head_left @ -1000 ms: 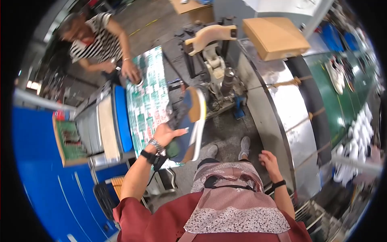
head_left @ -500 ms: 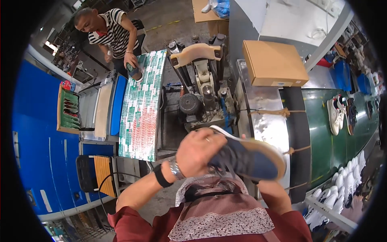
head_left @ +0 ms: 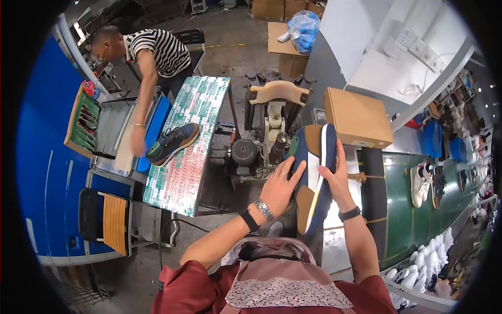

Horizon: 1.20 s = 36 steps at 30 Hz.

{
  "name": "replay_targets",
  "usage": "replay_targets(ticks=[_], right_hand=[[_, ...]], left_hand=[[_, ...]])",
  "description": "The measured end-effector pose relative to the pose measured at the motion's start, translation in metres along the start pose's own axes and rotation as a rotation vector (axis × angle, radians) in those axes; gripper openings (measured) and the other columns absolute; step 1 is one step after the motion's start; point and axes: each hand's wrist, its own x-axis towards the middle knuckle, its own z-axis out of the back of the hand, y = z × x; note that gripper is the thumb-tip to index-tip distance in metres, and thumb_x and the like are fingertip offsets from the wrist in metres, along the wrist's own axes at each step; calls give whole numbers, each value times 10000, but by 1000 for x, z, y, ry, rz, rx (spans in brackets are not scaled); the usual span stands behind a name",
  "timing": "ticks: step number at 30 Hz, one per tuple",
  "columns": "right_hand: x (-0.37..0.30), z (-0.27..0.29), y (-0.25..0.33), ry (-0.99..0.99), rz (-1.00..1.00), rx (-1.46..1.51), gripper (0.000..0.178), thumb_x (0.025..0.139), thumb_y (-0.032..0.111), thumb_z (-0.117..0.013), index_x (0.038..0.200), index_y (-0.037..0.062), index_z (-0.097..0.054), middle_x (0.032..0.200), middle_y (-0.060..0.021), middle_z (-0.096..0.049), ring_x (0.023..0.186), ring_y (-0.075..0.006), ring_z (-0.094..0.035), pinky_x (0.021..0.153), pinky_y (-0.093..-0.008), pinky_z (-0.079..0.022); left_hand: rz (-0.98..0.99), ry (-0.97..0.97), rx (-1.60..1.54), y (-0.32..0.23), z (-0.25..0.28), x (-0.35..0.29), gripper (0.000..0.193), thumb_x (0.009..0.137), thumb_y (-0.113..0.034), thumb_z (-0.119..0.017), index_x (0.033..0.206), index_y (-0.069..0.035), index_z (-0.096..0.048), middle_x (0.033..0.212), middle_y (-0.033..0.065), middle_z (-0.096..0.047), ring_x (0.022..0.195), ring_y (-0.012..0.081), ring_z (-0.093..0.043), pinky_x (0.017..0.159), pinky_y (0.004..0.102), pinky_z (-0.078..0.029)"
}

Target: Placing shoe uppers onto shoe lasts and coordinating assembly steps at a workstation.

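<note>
Raised in front of me is a sneaker (head_left: 312,137) in navy, brown and green with a white midsole, tilted on its side with one end pointing away. My left hand (head_left: 282,187) is closed against its left side, a ring and a metal watch showing. On the sole side, my right hand (head_left: 338,180) grips the sneaker with the thumb pressed on the white edge. A similar navy and brown sneaker (head_left: 175,141) rests on the table (head_left: 180,188) wrapped in green, white and red tape, to my left.
A co-worker (head_left: 159,57) in a striped shirt reaches past the table's far left. A machine with a motor (head_left: 244,150) stands ahead. At right are a cardboard box (head_left: 358,118) and a green conveyor (head_left: 400,209) carrying shoes. A folding chair (head_left: 112,217) stands at lower left.
The sneaker in my hands has turned up and moved farther away, and my right hand has come into sight. The co-worker has set a sneaker on the table and let go.
</note>
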Motion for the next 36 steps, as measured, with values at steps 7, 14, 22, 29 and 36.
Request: replay_targets(ticks=[7,14,22,29,36], right_hand=[[69,-51,18,-44,69,-616,1046,747,217,-772,1608,16,-213,1365,-274,-594,1251,-349,-605,1076,-389,-452],[86,-90,43,45,144,-919,1090,717,302,-755,1608,23,-193,1286,-332,-606,1174,-474,-613,1013,-469,-496],[74,-95,33,101,158,-1073,1082,717,270,-756,1612,33,-195,1163,-278,-597,1050,-462,-628,911,-495,-516],[64,-86,23,92,234,-1058,1055,731,225,-759,1600,-1,-205,1148,-264,-593,1026,-456,-625,897,-495,-512],[43,-106,32,-46,263,-1048,1088,728,189,-774,1622,54,-168,1185,-257,-586,1025,-454,-627,860,-504,-531]], left_hand=[[164,-85,-103,40,-8,20,1145,667,32,-787,1618,-81,-159,1540,305,-351,1308,473,-480,1013,465,-513],[243,-192,-347,51,-12,7,1080,739,-53,-769,1605,-1,-126,1553,269,-327,1075,490,-625,846,502,-569],[298,-118,-496,66,-25,-14,943,744,123,-523,1611,-70,-205,1447,256,-441,1157,503,-559,922,493,-526],[948,200,-1704,64,-52,-26,608,1002,-401,-541,1488,-47,-450,1317,119,-655,1135,265,-656,930,368,-536],[940,84,-2156,46,-61,-5,679,956,-665,-572,1076,-14,-722,959,110,-763,758,206,-726,721,308,-583]])
